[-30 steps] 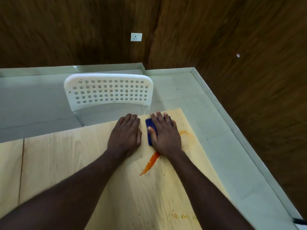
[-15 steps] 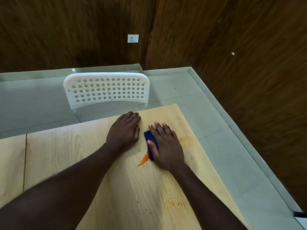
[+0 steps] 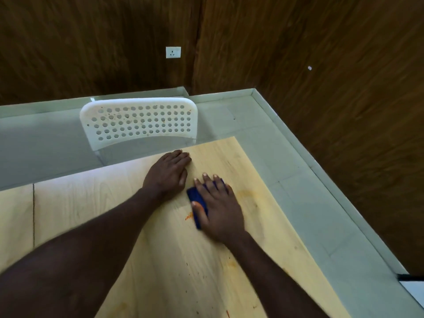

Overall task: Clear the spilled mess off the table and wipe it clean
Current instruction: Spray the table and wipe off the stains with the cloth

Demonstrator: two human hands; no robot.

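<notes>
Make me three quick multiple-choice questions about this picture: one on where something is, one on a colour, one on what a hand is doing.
1. Where is the white chair?
A. beyond the far edge of the table
B. on top of the table
C. lying on its side on the floor

2. What colour is the pad under the right hand?
A. yellow
B. blue
C. white

3. What is the left hand doing?
A. gripping the chair
B. raised in the air
C. lying flat on the table

Answers:
1 A: its perforated back stands past the wooden edge.
2 B: dark blue shows beside the thumb and between the fingers.
3 C: its straight fingers rest on the wood and hold nothing.
</notes>
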